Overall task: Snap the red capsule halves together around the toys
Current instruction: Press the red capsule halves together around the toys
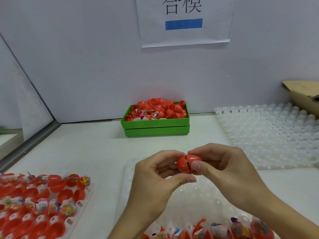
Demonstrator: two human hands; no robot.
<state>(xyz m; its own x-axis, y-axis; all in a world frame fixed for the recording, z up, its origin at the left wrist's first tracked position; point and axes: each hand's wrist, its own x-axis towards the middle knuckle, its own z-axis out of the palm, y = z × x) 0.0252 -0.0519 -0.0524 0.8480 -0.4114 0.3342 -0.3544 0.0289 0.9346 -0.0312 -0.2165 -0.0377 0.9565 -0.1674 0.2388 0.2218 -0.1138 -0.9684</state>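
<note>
Down at the near edge, a white dimpled plastic tray (203,195) carries a row of red capsule halves stuffed with small bagged toys (221,231), cut off by the bottom of the view. Off to the near left, a second white tray (88,188) is packed with open red plastic half-shells and bagged toys (51,204), some cups bare, some filled.

Up over the middle tray, here's the action: both hands meet on one glossy red plastic capsule (188,163). The left hand (155,178) cups the left half, fingers curled round it, thumb tucked beneath. The right hand (227,169) pinches the right half, thumb on the front, forefinger over the top. The two halves sit together but slightly skewed, a dark seam showing between them, not flush. The capsule is held in the air above the tray, touching nothing but fingers.

Further right, a large empty-cupped white dimpled tray (269,135) lies flat on the pale counter (86,149). Behind it, a torn brown cardboard box (303,95) at the right edge.

Against the back wall, a bright green plastic bin (155,126) is heaped with loose red half-shells (162,109) and wrappers. Above it, a white paper sign (185,21) with black characters and a blue bar.
</note>
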